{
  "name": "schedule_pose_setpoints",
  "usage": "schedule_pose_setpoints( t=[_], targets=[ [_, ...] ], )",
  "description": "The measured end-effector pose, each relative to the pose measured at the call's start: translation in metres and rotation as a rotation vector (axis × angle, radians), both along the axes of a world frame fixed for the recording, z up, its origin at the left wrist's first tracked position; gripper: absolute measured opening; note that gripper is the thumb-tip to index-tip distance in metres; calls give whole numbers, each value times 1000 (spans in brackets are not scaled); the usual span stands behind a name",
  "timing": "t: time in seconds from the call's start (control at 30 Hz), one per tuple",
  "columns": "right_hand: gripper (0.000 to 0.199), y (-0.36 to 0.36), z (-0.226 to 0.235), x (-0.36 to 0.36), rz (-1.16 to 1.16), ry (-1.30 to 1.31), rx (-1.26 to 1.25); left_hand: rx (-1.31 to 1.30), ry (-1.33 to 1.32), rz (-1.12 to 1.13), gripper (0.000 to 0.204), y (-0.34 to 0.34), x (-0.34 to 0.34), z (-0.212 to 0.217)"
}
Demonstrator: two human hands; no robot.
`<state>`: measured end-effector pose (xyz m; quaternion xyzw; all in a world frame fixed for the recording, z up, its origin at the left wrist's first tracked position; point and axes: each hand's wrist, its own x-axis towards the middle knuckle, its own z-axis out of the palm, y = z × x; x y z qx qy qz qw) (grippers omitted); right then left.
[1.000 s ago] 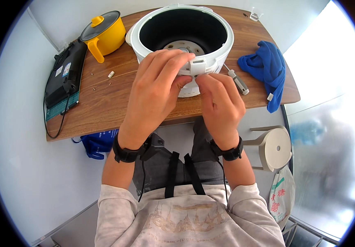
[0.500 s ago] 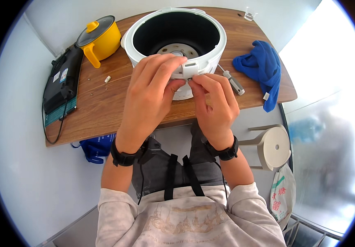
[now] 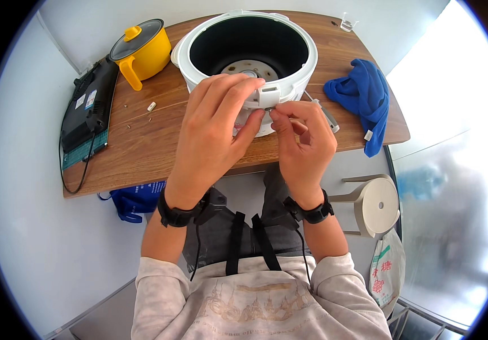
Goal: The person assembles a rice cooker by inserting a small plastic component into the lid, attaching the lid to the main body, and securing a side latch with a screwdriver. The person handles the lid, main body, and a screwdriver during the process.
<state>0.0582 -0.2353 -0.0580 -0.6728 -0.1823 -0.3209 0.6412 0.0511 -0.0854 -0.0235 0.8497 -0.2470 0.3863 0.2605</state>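
At the cooker (image 3: 303, 73), hands (image 3: 212, 130) (image 3: 307, 141) close together, fingers (image 3: 233, 96) bent.

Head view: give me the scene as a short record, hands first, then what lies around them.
Left hand: at the front of the cooker, beside its latch
Right hand: thumb and forefinger pinched just below the latch; anything held is too small to identify
Cooker: no lid on it, black inside
Right of cooker: screwdriver, blue cloth
Left of cooker: yellow pot, black device, green mat
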Motion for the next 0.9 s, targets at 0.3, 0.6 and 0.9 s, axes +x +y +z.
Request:
schedule_pose_setpoints(
  t=[0.3, 0.6, 0.9],
  targets=[
    [9, -2, -1, 0, 72, 87, 59, -34, 1, 2, 43, -4, 1, -2],
    [9, -5, 4, -1, 147, 172, 116, -35, -3, -3, 43, -3, 2, -4],
    [9, -6, 3, 1, 92, 95, 20, -30, 5, -6, 43, -2, 1, -3]
  ],
)
